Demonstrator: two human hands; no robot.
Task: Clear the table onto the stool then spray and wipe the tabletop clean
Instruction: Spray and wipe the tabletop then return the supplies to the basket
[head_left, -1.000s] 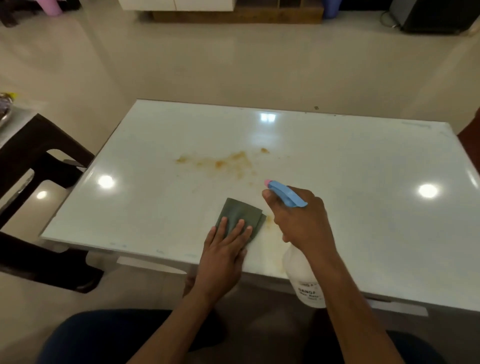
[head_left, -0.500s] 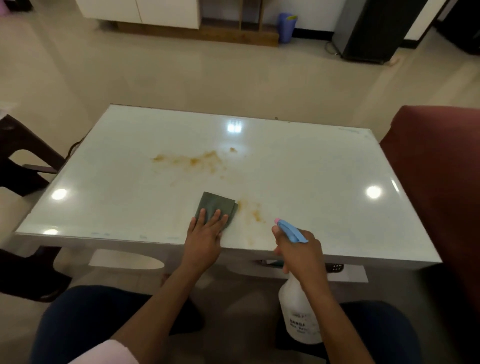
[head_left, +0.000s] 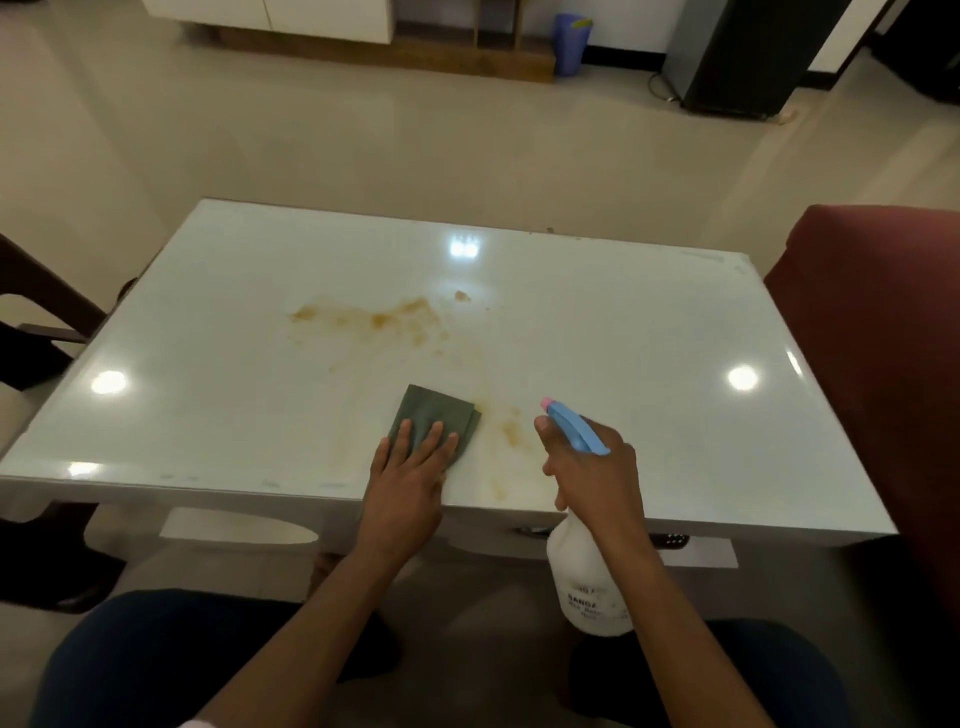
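Green cloth (head_left: 435, 415), soft: your left hand (head_left: 410, 480) presses it flat-fingered; beside it, your right hand (head_left: 592, 467) grips the light plastic spray bottle (head_left: 584, 571) by its neck.

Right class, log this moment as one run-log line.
left hand: flat on folded green cloth | right hand: grips white spray bottle | glossy white tabletop: orange stains remain

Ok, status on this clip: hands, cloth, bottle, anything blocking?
Left hand flat on green cloth, near table edge. Right hand grips spray bottle, nozzle toward the table. Brown stains unwiped on tabletop. Nothing blocking.
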